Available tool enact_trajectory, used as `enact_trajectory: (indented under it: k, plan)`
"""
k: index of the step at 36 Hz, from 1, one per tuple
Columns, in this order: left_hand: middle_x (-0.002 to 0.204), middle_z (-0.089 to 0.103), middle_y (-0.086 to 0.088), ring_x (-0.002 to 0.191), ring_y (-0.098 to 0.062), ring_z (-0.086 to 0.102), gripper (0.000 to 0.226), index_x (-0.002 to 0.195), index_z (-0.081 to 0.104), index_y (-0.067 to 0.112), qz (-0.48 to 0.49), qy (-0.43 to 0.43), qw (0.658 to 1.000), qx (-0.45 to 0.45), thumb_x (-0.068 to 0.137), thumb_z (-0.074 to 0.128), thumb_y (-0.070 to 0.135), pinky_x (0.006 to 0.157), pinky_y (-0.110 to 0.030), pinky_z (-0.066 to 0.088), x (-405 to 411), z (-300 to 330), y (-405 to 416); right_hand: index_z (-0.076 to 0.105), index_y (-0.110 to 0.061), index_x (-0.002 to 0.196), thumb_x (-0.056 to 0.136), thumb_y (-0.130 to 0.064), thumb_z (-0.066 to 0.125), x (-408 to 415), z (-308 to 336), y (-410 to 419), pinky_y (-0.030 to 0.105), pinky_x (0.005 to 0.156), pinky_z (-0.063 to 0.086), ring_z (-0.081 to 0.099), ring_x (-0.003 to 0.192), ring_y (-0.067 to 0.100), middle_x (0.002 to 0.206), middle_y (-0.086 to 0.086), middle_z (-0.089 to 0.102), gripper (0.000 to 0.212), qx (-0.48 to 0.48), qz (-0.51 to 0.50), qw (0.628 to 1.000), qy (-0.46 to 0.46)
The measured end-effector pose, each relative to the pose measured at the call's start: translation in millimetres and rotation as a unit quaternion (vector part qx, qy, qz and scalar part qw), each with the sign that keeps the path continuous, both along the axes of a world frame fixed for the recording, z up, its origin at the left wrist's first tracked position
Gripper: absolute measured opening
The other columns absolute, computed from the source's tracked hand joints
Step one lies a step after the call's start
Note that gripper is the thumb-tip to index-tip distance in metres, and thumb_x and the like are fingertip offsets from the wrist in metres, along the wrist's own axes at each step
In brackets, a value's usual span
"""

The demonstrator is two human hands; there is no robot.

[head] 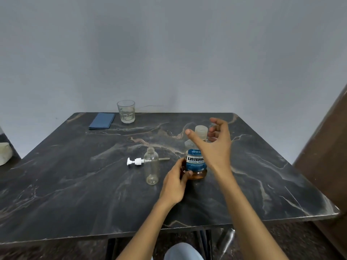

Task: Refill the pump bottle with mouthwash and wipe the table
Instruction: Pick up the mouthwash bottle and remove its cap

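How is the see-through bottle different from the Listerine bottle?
The see-through bottle looks empty and has no label; the Listerine bottle has a blue label and some brownish liquid at the bottom. The see-through bottle is slim and stands untouched, while the Listerine bottle is wider and the left hand grips it. Both stand upright on the table with their tops open.

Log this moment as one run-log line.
left hand: grips mouthwash bottle | right hand: open above it | pump bottle: upright, uncapped | pump head: lying on table
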State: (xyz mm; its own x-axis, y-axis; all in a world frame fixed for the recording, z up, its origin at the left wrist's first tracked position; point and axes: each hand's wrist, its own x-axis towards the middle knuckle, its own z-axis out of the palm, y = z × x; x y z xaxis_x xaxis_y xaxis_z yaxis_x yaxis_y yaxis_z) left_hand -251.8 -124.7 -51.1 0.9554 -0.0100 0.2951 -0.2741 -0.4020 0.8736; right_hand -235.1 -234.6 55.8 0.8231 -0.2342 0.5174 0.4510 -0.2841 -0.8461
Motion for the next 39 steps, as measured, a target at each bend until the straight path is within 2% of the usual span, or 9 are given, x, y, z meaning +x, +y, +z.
enact_trajectory:
  k: [8,14,19,23,27,32,35,37,39]
  plan:
    - [0.129,0.057,0.003,0.118,-0.010,0.053,0.041,0.134,0.042,0.020,0.001,0.003,1.000,-0.001,0.094,0.052,0.020,0.100,-0.040,0.044,1,0,0,0.053,-0.031,0.102,0.064,-0.046,0.081,8,-7,5,0.011,0.066,0.045,0.054,0.079,-0.004,0.090,-0.014,0.055,0.050,0.029,-0.042,0.998,-0.020]
    - [0.127,0.058,0.006,0.116,-0.008,0.054,0.039,0.131,0.043,0.024,0.009,-0.009,1.000,0.005,0.094,0.053,0.019,0.099,-0.039,0.045,2,-2,-1,0.054,-0.030,0.100,0.067,-0.045,0.080,8,-14,4,0.015,0.074,0.049,0.058,0.084,-0.002,0.089,-0.017,0.060,0.044,0.052,-0.047,0.997,-0.035]
    - [0.123,0.060,0.007,0.113,-0.007,0.055,0.036,0.128,0.046,0.025,0.006,-0.019,1.000,-0.002,0.094,0.054,0.017,0.098,-0.038,0.045,2,-3,0,0.055,-0.029,0.110,0.080,-0.043,0.064,2,-17,1,0.018,0.080,0.049,0.059,0.092,-0.003,0.101,-0.017,0.063,0.035,0.011,-0.019,0.998,-0.052]
    - [0.127,0.057,0.007,0.117,-0.007,0.053,0.039,0.131,0.044,0.026,-0.001,-0.017,1.000,-0.004,0.094,0.053,0.017,0.101,-0.037,0.043,3,-3,0,0.044,-0.029,0.123,0.077,-0.050,0.056,0,-14,0,0.022,0.076,0.048,0.057,0.089,-0.004,0.120,-0.013,0.049,0.051,-0.025,-0.027,0.998,-0.052]
    - [0.128,0.057,0.007,0.118,-0.007,0.052,0.038,0.131,0.043,0.024,0.002,-0.013,1.000,0.003,0.094,0.053,0.020,0.101,-0.038,0.043,3,-3,0,0.038,-0.030,0.108,0.069,-0.065,0.065,2,-12,3,0.019,0.068,0.042,0.052,0.087,-0.007,0.109,-0.013,0.041,0.058,-0.060,-0.054,0.996,-0.037]
    - [0.126,0.059,0.006,0.116,-0.006,0.053,0.040,0.133,0.043,0.023,0.000,-0.015,1.000,-0.001,0.094,0.052,0.021,0.098,-0.037,0.045,3,-4,1,0.044,-0.027,0.098,0.078,-0.049,0.067,4,-15,11,0.027,0.072,0.045,0.052,0.085,0.003,0.099,-0.007,0.050,0.038,-0.071,-0.103,0.990,-0.059]
    - [0.119,0.061,0.009,0.110,-0.003,0.056,0.037,0.130,0.046,0.023,-0.007,-0.022,1.000,-0.015,0.094,0.052,0.020,0.094,-0.034,0.047,1,-3,1,0.052,-0.030,0.104,0.082,-0.046,0.052,0,-17,17,0.021,0.073,0.044,0.054,0.086,0.001,0.107,-0.010,0.051,0.027,-0.055,-0.108,0.990,-0.075]
    - [0.116,0.063,0.010,0.107,-0.001,0.057,0.036,0.129,0.047,0.022,-0.009,-0.028,0.999,-0.022,0.094,0.052,0.016,0.093,-0.032,0.048,1,-3,1,0.057,-0.027,0.114,0.082,-0.045,0.042,-2,-18,19,0.017,0.071,0.040,0.054,0.086,0.002,0.112,-0.010,0.050,0.041,-0.055,-0.109,0.989,-0.082]
    - [0.115,0.063,0.009,0.107,-0.002,0.057,0.035,0.128,0.048,0.021,-0.013,-0.032,0.999,-0.022,0.094,0.051,0.015,0.093,-0.032,0.048,1,-3,1,0.051,-0.023,0.127,0.082,-0.047,0.039,-3,-20,19,0.018,0.072,0.039,0.054,0.090,0.006,0.116,-0.006,0.048,0.053,-0.065,-0.106,0.989,-0.085]
